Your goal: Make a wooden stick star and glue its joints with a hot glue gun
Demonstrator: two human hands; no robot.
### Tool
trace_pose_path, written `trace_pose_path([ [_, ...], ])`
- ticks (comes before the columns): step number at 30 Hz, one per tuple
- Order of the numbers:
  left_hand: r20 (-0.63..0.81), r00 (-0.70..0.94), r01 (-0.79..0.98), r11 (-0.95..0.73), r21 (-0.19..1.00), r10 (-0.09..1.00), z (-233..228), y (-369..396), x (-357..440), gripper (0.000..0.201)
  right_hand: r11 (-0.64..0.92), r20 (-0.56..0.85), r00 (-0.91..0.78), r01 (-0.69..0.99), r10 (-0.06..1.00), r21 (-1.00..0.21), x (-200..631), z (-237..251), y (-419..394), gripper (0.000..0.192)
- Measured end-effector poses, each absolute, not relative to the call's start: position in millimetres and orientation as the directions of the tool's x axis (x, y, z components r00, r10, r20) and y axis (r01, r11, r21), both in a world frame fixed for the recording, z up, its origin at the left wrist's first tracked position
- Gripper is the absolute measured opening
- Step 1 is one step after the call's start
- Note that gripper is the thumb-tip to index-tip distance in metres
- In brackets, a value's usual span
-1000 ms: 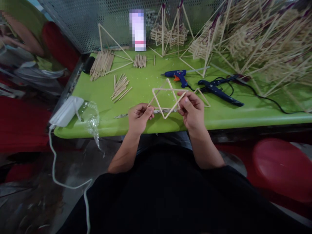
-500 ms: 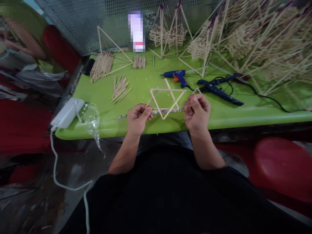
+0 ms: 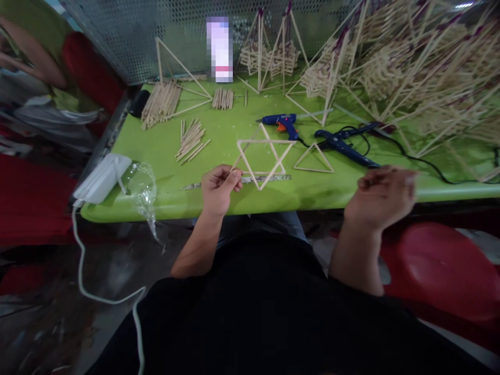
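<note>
My left hand [image 3: 217, 190] is closed, thumb and fingers pinching the left corner of a six-pointed star of thin wooden sticks [image 3: 269, 141] above the table's front edge. To the right of the star a small stick triangle [image 3: 313, 170] lies flat on the green table, touched by neither hand. My right hand [image 3: 380, 200] is off to the right, over the table's front edge near the dark blue pliers-like tool [image 3: 351, 149]. Motion smears its fingers, and I see nothing held in them. A blue glue gun [image 3: 285, 123] with an orange trigger rests behind the star.
Stick bundles [image 3: 161, 105] and loose sticks [image 3: 192, 139] lie at the left. Several stick frames [image 3: 328, 78] crowd the back right. A white power strip [image 3: 103, 179] and clear plastic wrap [image 3: 144, 190] sit at the left corner. A red stool [image 3: 445, 271] stands at right.
My right hand has swung right and toward me, away from the star, uncovering the small triangle on the table. My left hand still holds the star in nearly the same place.
</note>
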State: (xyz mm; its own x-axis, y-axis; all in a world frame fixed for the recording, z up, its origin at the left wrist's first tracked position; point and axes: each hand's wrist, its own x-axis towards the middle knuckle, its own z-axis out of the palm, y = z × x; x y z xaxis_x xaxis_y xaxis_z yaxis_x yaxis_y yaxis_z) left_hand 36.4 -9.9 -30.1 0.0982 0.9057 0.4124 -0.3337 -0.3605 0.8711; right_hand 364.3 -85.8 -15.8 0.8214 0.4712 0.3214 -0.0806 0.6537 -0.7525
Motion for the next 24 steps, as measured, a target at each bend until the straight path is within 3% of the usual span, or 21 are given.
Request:
trace_pose_path([
  [2,0.391,0.106,-0.322,-0.34,0.884,0.914,-30,-10,36,0.022,0.578,0.349,0.692,-0.121,0.632,-0.807,337,-11,-82,0.016],
  [4,0.372,0.125,-0.31,-0.32,0.895,0.92,-31,-10,36,0.023,0.486,0.356,0.475,-0.185,0.805,-0.854,309,-6,-74,0.023],
  [6,0.357,0.144,-0.296,-0.304,0.906,0.923,-31,-10,35,0.024,0.426,0.351,0.302,-0.236,0.886,-0.873,286,-2,-65,0.031],
  [11,0.345,0.163,-0.285,-0.291,0.914,0.924,-31,-11,34,0.023,0.453,0.392,0.265,-0.236,0.881,-0.86,265,-2,-44,0.024],
  [19,0.372,0.205,-0.292,-0.306,0.906,0.905,-32,-10,34,0.023,0.495,0.472,0.269,-0.019,0.839,-0.869,289,-5,-46,0.037],
  [24,0.368,0.098,-0.369,-0.309,0.876,0.925,-30,-9,36,0.027,0.536,0.446,0.389,-0.159,0.806,-0.829,296,-6,-41,0.035],
])
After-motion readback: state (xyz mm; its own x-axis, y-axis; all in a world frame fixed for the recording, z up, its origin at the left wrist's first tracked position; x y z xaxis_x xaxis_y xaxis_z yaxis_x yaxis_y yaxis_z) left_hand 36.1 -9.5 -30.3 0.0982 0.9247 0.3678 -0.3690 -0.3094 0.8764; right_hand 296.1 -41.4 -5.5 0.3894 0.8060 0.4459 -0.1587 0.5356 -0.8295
